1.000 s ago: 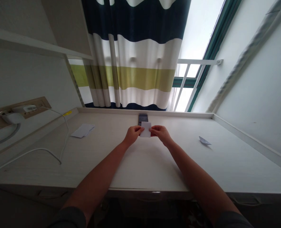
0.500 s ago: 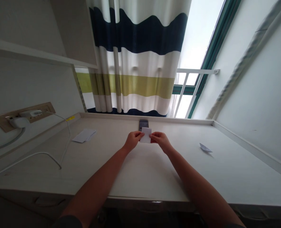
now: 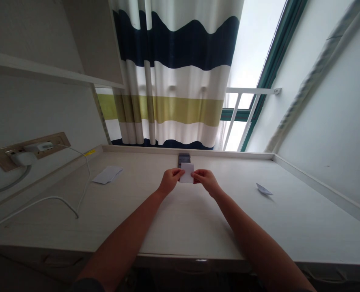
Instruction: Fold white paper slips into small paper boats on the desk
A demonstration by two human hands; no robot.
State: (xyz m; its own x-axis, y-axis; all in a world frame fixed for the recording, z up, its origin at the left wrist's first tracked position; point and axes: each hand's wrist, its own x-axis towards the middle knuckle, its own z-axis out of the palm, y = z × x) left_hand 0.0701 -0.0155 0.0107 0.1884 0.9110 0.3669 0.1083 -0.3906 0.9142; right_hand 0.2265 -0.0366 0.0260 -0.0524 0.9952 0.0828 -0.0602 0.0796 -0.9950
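Note:
Between my hands is a small white rectangle of paper (image 3: 187, 173), held up over the desk. My left hand (image 3: 169, 179) pinches its left edge, thumb on the near face. On the opposite edge, my right hand (image 3: 208, 180) grips it the same way. Just behind the paper a dark phone (image 3: 184, 158) is by the desk's back edge, its lower part hidden. Off to the right rests a folded paper piece (image 3: 264, 189) with pointed ends. A few white paper sheets (image 3: 106, 174) lie stacked at the left.
The white desk (image 3: 192, 227) has a raised rim at the back and sides. A white cable (image 3: 87, 178) runs from the wall socket (image 3: 30, 150) across its left part. A striped curtain (image 3: 182, 81) hangs behind, beside a window with a white railing (image 3: 249, 91).
Almost nothing differs. Both hands keep hold of the paper in the same place, and the view has shifted very slightly.

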